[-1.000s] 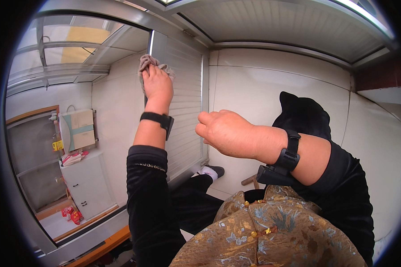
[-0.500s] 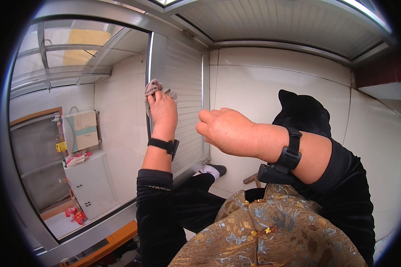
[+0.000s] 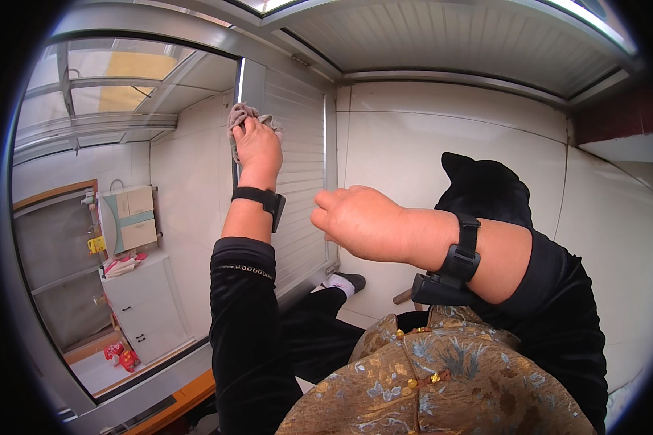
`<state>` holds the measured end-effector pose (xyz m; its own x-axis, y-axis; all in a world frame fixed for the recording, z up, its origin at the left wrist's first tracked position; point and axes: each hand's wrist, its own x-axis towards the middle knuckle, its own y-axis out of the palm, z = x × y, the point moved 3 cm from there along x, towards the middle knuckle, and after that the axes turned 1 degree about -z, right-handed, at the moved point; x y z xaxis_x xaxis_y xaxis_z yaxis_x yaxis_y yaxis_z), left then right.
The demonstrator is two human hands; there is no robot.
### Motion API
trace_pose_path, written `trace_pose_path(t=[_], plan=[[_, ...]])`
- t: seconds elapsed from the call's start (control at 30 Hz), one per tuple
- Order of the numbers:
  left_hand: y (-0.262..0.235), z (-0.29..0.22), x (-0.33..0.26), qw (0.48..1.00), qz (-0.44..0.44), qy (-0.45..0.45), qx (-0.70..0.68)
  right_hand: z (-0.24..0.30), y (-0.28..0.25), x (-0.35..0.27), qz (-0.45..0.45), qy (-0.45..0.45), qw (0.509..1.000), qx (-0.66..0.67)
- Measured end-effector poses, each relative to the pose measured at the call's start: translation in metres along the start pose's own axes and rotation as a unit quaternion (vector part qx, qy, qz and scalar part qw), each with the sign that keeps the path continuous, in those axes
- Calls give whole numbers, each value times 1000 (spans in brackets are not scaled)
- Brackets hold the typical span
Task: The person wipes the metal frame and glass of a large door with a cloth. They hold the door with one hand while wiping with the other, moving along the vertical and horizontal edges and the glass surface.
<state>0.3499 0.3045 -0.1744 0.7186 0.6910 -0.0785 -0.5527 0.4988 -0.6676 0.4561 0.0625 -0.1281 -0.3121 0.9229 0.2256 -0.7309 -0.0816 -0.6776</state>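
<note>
My left hand (image 3: 256, 145) is raised against the upright metal window frame (image 3: 248, 80) and grips a crumpled grey-pink cloth (image 3: 241, 114) pressed to it. A black band sits on that wrist, with a black sleeve below. My right hand (image 3: 355, 217) hovers in front of my chest as a loose fist, holding nothing, and it also has a black wrist strap. It is apart from the frame and the cloth.
A large glass pane (image 3: 123, 217) fills the left; through it I see a white cabinet (image 3: 141, 304) and a box. A ribbed white panel (image 3: 297, 181) and white tiled wall (image 3: 406, 145) stand ahead. My black-trousered legs and patterned gold garment (image 3: 442, 384) are below.
My left hand with the cloth slid down the frame and has come back up a little. The right hand has barely moved.
</note>
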Motion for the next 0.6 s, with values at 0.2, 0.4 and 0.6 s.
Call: trace_pose_path(t=[0.2, 0.4, 0.6], plan=[[0, -4, -34, 998, 59, 1, 11, -4, -3, 0, 2, 13, 1000, 1], [-2, -13, -80, 997, 75, 12, 32, 3, 0, -4, -18, -12, 1000, -17], [0, -11, -48, 999, 51, -4, -15, 7, 5, -4, -3, -20, 1000, -18]])
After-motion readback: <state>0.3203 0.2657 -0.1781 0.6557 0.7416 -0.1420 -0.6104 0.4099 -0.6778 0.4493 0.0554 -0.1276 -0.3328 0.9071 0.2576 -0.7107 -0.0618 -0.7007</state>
